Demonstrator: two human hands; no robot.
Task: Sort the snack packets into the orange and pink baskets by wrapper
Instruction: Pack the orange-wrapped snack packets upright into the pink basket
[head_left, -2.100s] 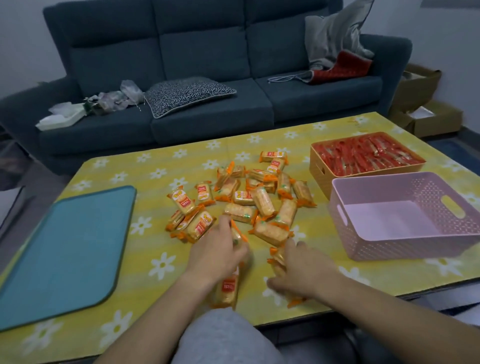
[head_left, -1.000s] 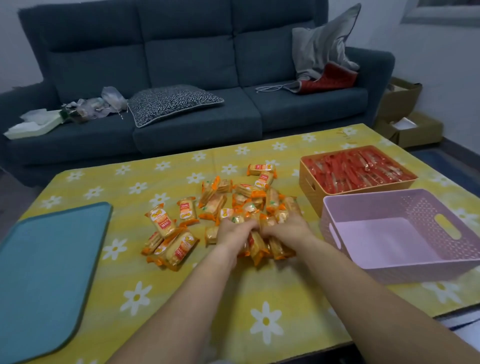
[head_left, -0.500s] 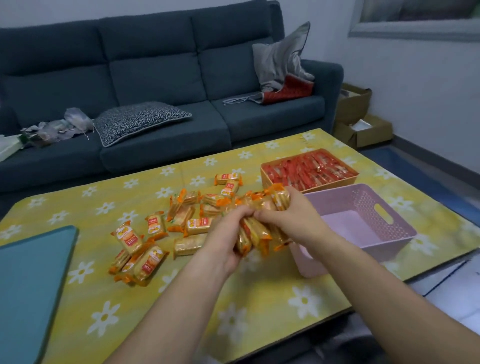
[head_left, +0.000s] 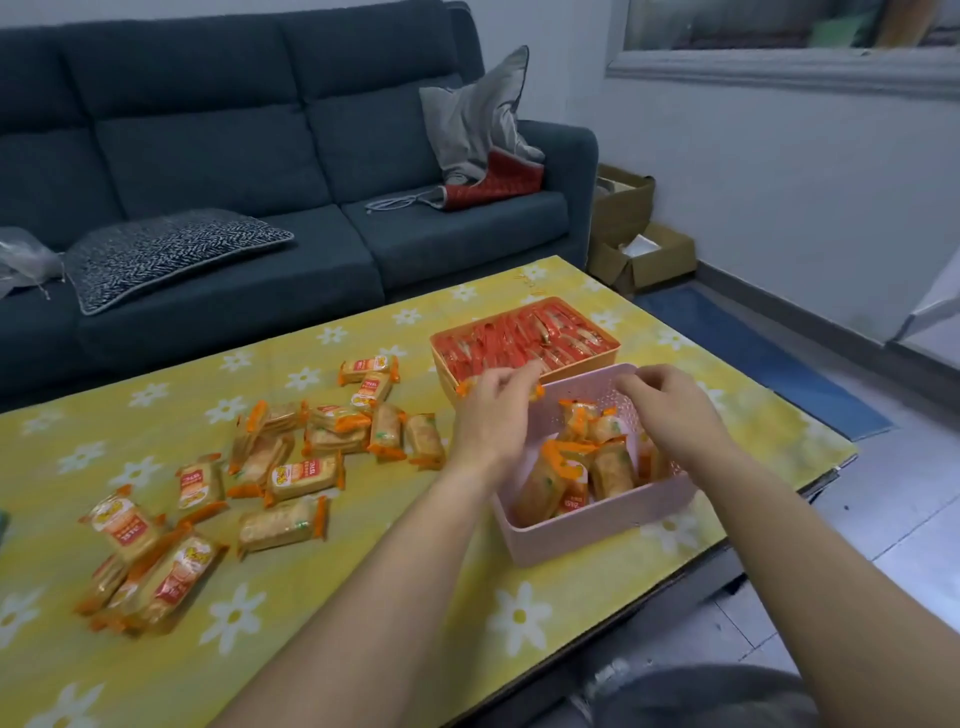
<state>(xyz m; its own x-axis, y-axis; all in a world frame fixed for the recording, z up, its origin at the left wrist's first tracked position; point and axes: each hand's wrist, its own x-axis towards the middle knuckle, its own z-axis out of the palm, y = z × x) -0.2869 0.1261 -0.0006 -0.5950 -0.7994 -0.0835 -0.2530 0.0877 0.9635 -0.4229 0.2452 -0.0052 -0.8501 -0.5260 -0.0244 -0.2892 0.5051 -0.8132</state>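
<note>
Over the pink basket (head_left: 597, 525) at the tabletop's (head_left: 363, 649) near right edge, the left hand (head_left: 493, 410) pinches one orange-wrapped packet (head_left: 536, 392), the right hand (head_left: 670, 410) hangs loosely curled and empty above the dropped packets (head_left: 571, 467), with loose packets (head_left: 311, 457) mid-tabletop and the orange basket (head_left: 445, 376) just behind.

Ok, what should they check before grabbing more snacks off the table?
1. Pink basket has room: ok, partly filled.
2. Only orange-wrapped packets inside it: ok.
3. Left hand empty: not ok, it pinches a packet over the basket rim.
4. Right hand empty: ok, fingers loosely curled, holding nothing.
5. Loose packets left on the table: ok, many lie beside the left hand.
6. Orange basket holds red packets only: ok.
</note>
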